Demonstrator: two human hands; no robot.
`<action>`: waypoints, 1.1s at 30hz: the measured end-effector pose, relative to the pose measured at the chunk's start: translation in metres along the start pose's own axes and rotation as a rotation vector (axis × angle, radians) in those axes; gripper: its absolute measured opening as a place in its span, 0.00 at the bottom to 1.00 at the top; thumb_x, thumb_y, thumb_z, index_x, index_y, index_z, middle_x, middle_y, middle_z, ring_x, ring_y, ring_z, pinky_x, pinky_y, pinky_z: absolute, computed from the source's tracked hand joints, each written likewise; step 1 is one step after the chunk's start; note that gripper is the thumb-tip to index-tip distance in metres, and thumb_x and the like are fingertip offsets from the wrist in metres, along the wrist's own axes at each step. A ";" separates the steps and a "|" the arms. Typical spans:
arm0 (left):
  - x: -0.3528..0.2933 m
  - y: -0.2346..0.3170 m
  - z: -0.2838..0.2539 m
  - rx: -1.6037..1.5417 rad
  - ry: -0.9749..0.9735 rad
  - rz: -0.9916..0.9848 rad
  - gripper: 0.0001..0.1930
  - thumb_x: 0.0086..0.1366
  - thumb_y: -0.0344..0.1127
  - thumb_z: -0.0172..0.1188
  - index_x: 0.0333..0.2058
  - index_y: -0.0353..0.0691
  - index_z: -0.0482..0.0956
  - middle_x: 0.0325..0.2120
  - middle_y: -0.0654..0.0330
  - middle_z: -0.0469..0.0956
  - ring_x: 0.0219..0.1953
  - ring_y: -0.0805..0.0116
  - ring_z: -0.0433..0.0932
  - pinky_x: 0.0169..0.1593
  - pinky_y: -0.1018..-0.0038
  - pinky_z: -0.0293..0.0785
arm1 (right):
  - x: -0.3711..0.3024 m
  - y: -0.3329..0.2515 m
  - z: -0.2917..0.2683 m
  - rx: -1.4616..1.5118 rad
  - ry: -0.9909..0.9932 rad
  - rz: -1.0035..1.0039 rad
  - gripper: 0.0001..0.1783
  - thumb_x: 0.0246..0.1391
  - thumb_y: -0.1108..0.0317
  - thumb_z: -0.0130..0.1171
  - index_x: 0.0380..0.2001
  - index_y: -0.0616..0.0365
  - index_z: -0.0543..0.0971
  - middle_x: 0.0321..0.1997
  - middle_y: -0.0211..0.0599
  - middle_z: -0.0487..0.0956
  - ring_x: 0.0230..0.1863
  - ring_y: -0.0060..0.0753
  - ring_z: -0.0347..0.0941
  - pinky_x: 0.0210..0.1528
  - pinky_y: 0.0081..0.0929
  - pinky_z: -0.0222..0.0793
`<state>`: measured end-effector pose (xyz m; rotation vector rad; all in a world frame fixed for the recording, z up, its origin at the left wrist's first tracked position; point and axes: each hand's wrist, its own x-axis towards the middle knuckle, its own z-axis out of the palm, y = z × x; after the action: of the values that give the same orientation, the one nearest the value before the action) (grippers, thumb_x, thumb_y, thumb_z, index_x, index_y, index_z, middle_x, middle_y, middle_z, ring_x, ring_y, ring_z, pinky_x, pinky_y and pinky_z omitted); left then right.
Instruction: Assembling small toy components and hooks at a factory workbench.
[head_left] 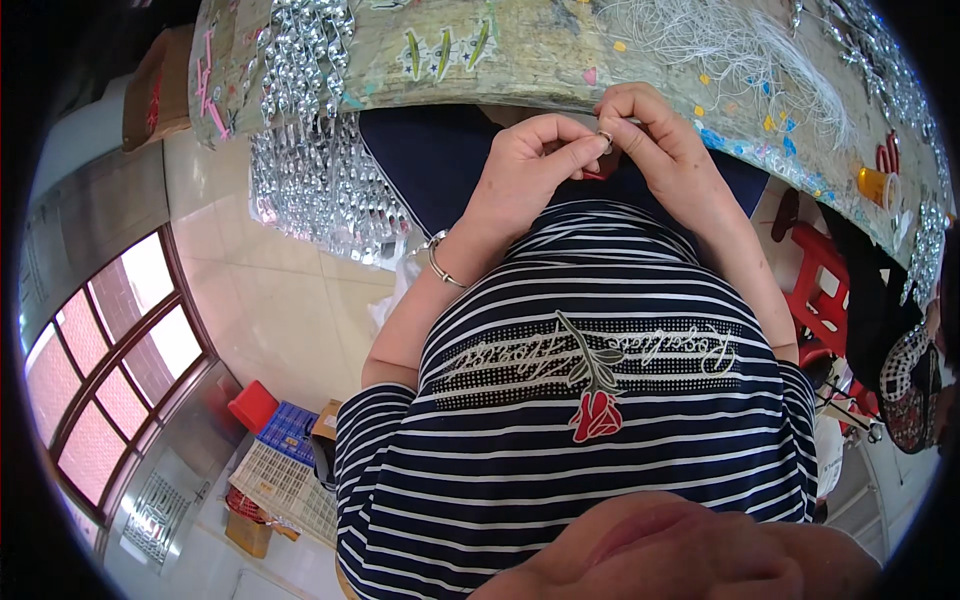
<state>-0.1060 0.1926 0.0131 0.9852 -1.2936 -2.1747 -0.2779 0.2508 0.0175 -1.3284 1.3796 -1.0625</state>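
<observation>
Close together at the table's near edge, my left hand [535, 168] and my right hand [655, 138] meet fingertip to fingertip. Both are closed in a pinch. A tiny shiny piece [606, 142] shows between the fingertips, too small to name. A silver bangle [437, 258] circles my left wrist. Just beyond the hands lies the table [540, 75], its worn top dotted with coloured scraps. Green pod-shaped cutouts [444, 52] with white borders lie on it to the left. Loose white strings [740, 60] are heaped to the right.
Silver twisted foil strips [305, 60] cover the table's left part, and more foil strips [325, 185] hang over its edge. At the right stand a yellow cup [874, 184] and red-handled scissors [888, 152]. A red stool [818, 285] and another person's patterned clothing [908, 390] are at far right.
</observation>
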 end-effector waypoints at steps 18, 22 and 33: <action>-0.001 -0.001 0.003 0.093 0.147 0.071 0.04 0.60 0.27 0.60 0.33 0.33 0.78 0.28 0.63 0.79 0.31 0.80 0.76 0.37 0.83 0.74 | -0.004 -0.008 0.002 -0.357 0.114 -0.215 0.05 0.53 0.76 0.56 0.35 0.64 0.75 0.36 0.38 0.74 0.39 0.32 0.70 0.43 0.23 0.65; -0.002 -0.001 0.003 0.160 0.132 0.112 0.04 0.60 0.27 0.59 0.33 0.32 0.78 0.29 0.63 0.79 0.32 0.80 0.76 0.37 0.83 0.74 | -0.005 -0.008 0.005 -0.314 0.139 -0.151 0.05 0.51 0.77 0.57 0.33 0.65 0.76 0.35 0.38 0.74 0.38 0.33 0.71 0.41 0.22 0.66; 0.004 -0.011 0.000 0.636 0.175 0.475 0.03 0.57 0.27 0.60 0.30 0.35 0.78 0.23 0.62 0.74 0.23 0.77 0.71 0.28 0.81 0.69 | -0.003 -0.012 0.001 -0.388 0.121 -0.130 0.05 0.49 0.77 0.60 0.32 0.63 0.78 0.32 0.35 0.73 0.31 0.26 0.73 0.32 0.18 0.67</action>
<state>-0.1087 0.1954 0.0023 0.9271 -1.9425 -1.3128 -0.2747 0.2531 0.0296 -1.6748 1.6681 -1.0060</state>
